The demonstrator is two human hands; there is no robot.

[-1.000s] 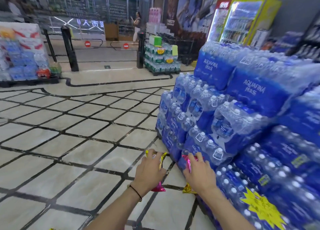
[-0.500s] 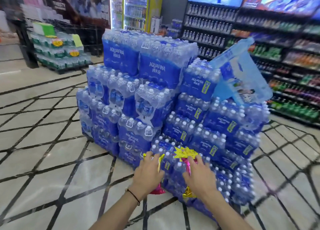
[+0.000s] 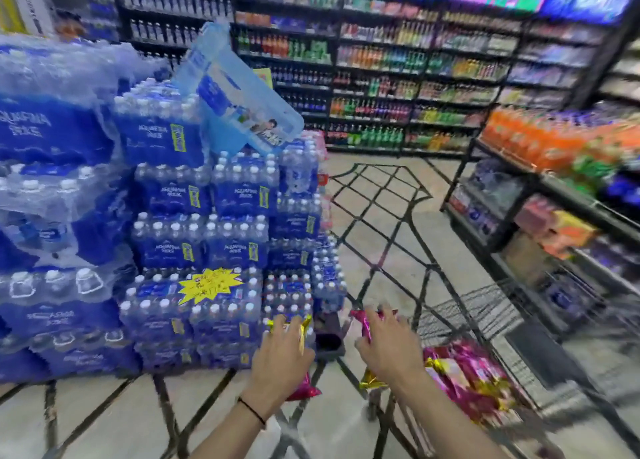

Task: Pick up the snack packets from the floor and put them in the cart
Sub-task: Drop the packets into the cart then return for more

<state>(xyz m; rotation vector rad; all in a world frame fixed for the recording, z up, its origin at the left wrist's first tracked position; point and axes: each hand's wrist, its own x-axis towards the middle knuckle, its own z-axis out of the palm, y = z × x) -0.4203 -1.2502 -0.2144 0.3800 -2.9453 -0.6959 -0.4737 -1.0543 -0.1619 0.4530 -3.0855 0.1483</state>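
My left hand [image 3: 280, 354] grips a pink and gold snack packet [image 3: 304, 389], held upright above the floor. My right hand [image 3: 388, 347] grips a second pink and gold snack packet [image 3: 370, 384]. Both hands are held out in front of me, side by side. Just right of my right hand stands the wire cart [image 3: 485, 313], and several pink and gold packets [image 3: 471, 379] lie inside it. My right hand is at the cart's near left edge.
A tall stack of blue shrink-wrapped water bottle packs [image 3: 194, 237] fills the left. Drink shelves [image 3: 398, 77] line the back wall and a black rack of bottles [image 3: 554, 188] stands on the right. Tiled floor [image 3: 381, 223] runs between them.
My view has swung to the right, bringing the cart and the drink shelves into sight. Both hands keep hold of their packets and now sit beside the cart.
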